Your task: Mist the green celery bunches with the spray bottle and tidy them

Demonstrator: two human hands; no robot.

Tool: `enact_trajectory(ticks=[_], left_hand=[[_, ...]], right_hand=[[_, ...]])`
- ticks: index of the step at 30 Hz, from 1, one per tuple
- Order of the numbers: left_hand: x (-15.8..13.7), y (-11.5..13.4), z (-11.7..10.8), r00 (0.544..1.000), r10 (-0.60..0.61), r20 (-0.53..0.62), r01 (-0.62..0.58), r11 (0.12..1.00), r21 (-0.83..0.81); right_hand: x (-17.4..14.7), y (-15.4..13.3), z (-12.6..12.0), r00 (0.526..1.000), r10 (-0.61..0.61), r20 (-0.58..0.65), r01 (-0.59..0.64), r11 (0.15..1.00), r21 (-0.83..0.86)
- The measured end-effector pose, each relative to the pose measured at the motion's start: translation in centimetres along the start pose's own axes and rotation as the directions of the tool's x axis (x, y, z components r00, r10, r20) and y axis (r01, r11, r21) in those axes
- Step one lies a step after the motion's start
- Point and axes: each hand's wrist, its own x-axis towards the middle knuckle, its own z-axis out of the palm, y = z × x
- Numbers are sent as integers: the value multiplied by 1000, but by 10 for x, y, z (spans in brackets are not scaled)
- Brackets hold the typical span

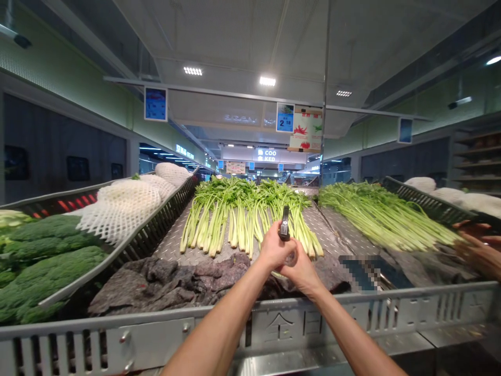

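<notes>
Both my hands meet in front of a row of celery, whose leafy tops point away and pale stalk ends point towards me. My left hand is closed around what looks like a spray bottle; its black head sticks up above my fingers. Just below and to the right, my right hand is closed against the clear lower part. My fingers hide much of the bottle. The celery lies on a patterned metal shelf, beyond my hands. Dark, crumpled cloth lies along the shelf's front.
A grey slotted rail runs across the front. At left, a black crate divider separates broccoli and net-wrapped vegetables. A mirror on the right reflects celery and hands. A price sign hangs above.
</notes>
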Motion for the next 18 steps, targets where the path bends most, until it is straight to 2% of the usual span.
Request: enact_trajectory(ticks=[3, 7, 13, 18], left_hand=[[3, -9, -8, 1000, 1, -21, -1, 1000, 12], [4, -24, -8, 1000, 11, -12, -11, 998, -63], [8, -36, -4, 995, 53, 89, -36, 982, -185], [5, -44, -5, 990, 7, 144, 31, 966, -257]], right_hand=[[6, 0, 9, 999, 7, 39, -7, 1000, -11], [9, 3, 12, 996, 36, 78, -33, 999, -42], [7, 1, 8, 994, 80, 77, -75, 995, -65], [6, 4, 8, 986, 135, 95, -124, 986, -116]])
